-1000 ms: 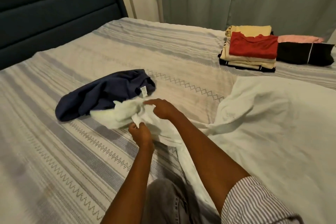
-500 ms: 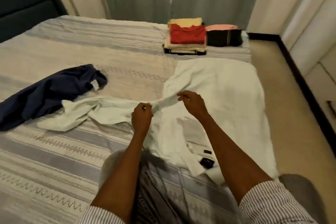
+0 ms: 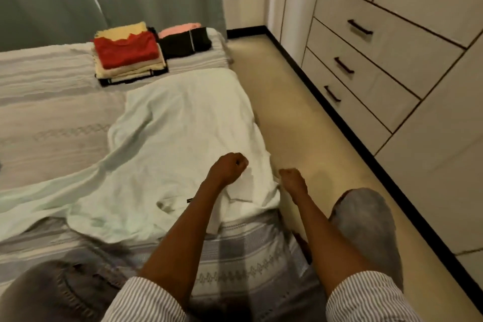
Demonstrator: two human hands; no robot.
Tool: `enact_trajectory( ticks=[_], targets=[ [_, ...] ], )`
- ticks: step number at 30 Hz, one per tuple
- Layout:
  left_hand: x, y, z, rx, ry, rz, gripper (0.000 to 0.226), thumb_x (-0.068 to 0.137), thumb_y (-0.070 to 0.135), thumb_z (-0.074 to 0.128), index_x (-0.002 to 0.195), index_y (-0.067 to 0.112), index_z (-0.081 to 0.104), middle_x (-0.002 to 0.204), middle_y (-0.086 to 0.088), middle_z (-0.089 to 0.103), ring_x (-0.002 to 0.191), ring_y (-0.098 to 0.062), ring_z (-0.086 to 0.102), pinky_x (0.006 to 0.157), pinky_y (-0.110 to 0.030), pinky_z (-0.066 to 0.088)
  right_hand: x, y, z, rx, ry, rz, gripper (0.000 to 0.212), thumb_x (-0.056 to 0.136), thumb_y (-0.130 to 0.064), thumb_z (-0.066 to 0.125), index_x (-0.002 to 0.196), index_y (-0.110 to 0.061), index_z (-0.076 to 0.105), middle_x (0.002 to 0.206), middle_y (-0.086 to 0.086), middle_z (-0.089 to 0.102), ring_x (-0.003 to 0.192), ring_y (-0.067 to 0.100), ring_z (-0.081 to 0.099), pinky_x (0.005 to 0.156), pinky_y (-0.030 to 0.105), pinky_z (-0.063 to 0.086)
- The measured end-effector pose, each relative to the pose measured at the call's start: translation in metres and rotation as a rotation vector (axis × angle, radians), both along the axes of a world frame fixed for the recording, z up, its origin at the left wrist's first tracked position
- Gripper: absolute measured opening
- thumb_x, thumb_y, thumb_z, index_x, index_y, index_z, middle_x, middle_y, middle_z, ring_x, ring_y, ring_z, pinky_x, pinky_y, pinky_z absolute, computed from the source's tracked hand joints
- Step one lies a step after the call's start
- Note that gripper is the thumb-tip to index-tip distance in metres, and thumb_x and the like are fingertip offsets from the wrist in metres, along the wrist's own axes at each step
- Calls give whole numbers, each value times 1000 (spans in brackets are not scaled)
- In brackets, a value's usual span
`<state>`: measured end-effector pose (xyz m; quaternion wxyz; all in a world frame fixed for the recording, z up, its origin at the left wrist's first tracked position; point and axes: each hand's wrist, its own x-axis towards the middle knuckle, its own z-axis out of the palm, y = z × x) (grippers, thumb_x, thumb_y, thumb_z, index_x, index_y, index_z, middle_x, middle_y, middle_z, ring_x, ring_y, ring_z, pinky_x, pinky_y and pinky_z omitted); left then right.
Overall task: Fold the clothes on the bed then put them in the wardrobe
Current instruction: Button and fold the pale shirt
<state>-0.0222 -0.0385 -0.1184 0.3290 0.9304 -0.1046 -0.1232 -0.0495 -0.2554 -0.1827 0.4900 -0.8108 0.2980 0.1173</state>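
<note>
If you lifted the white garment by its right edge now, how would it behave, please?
The white garment would probably sag limply, since it lies creased and follows the bed. It looks thin, so likely light. The long part trailing left may drag behind.

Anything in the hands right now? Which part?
Both the left hand and right hand grip the white garment at its near right edge.

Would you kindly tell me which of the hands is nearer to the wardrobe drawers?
Right. The right hand sits past the bed's edge, over the floor, on the side toward the wardrobe drawers; the left hand is over the white garment, farther away.
</note>
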Motion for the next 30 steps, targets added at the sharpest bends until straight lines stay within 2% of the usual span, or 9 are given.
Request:
enact_trajectory(
  ticks=[4,8,11,13,20,23,25,28,30],
  targets=[
    [7,-50,-12,312,108,-164,34,96,50,51,85,22,66,95,0,70,91,-22,64,82,-35,51,-29,-34,-18,328,174,14,59,90,-66,54,107,-11,67,95,9,70,77,26,65,66,31,51],
    [4,-37,-2,402,130,-129,49,95,59,47,76,20,69,73,9,69,76,-14,65,78,-32,50,-16,-19,-15,-154,-206,-49,38,92,-48,56,104,-14,69,107,8,70,100,32,63,82,37,51],
    [-1,-11,0,416,144,-57,48,96,56,45,75,21,68,74,9,67,82,-17,66,82,-35,51,-4,10,0,-329,-540,132,20,90,-33,62,90,-16,72,94,5,72,92,31,59,76,39,51],
    [-11,12,1,485,137,-17,48,97,56,43,79,19,67,88,0,69,90,-23,64,84,-37,51,-5,38,15,-317,-610,354,19,89,-37,61,89,-22,72,88,-1,72,92,25,59,76,37,51],
    [-37,63,23,626,321,-12,52,101,52,40,125,11,61,127,-13,62,113,-31,58,93,-38,44,-23,90,42,-118,-277,848,36,98,-51,52,93,-23,74,86,-3,72,83,17,66,74,31,47],
    [-58,77,49,399,745,-7,42,98,45,53,112,8,65,106,-11,67,87,-25,65,76,-35,53,-31,106,59,19,11,961,49,95,-56,54,82,-13,73,69,0,68,62,15,61,60,27,45],
    [-79,90,55,288,1019,-31,39,94,42,60,107,6,73,94,-10,70,75,-22,65,72,-35,58,-41,119,60,-39,288,1097,50,97,-51,54,101,-6,74,71,-1,72,63,15,65,59,26,48],
    [-93,96,47,262,1070,-73,40,92,40,64,110,6,74,96,-11,72,79,-23,66,76,-38,60,-43,121,64,-60,689,1277,52,100,-53,46,128,-13,64,97,-10,72,84,7,68,66,23,52],
    [-98,97,42,263,992,-71,40,92,41,65,108,6,75,93,-11,73,78,-22,67,79,-38,60,-42,120,69,-64,679,1276,52,100,-53,46,129,-14,63,103,-7,70,82,9,67,66,22,52]
  ],
)
